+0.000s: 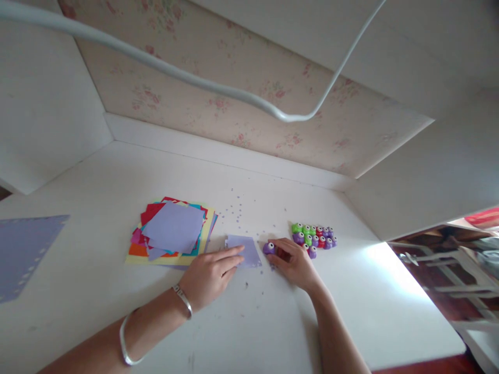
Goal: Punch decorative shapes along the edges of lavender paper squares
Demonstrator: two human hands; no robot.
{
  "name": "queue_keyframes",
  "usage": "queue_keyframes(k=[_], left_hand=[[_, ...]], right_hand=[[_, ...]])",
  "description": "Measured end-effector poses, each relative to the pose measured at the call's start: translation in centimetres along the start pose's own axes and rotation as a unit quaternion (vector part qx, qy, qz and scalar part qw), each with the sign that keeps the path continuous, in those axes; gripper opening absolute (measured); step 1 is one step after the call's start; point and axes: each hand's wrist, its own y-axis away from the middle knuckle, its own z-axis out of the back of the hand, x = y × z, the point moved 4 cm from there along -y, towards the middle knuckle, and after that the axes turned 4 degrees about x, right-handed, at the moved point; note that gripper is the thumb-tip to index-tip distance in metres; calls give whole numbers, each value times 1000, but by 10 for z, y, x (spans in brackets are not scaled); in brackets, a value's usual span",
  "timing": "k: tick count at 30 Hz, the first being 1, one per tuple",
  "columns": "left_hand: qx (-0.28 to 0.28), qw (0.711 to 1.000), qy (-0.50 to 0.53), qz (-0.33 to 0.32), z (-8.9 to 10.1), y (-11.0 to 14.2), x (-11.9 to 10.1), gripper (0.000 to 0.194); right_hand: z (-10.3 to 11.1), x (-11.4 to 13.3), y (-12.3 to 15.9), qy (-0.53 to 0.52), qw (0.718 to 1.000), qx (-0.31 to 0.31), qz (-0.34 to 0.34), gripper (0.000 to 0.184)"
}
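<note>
A small piece of purple paper (249, 252) lies on the white desk with tiny cut-outs along its edge. My left hand (212, 267) rests on its left part with the fingers stretched out flat. Just right of the paper, my right hand (294, 261) grips a purple paper punch (268, 248) that has a round eye on it. The punch sits close to the paper's right edge. Past my right hand, several similar punches (315, 238) in green, red and purple stand in rows.
A stack of coloured paper (175, 228) lies left of my hands. Farther left is a larger purple sheet (29, 254) with a punched edge. Tiny purple paper bits (238, 206) are scattered behind the paper. A white cable (187, 78) hangs across the top, before the flowered back wall.
</note>
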Motion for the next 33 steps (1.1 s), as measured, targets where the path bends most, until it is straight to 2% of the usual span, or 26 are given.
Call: queue_keyframes(k=[4, 10, 21, 33], left_hand=[[18, 999, 12, -32, 0, 1, -3, 34], [-2, 999, -4, -35, 5, -1, -4, 30], [-20, 999, -18, -39, 8, -3, -4, 28], [-35, 997, -35, -60, 9, -7, -6, 26]], right_hand=[[-5, 3, 2, -78, 997, 0, -4, 32], [-10, 9, 2, -163, 986, 20, 2, 35], [-8, 15, 2, -166, 986, 18, 25, 33], [-7, 19, 3, -187, 982, 29, 16, 32]])
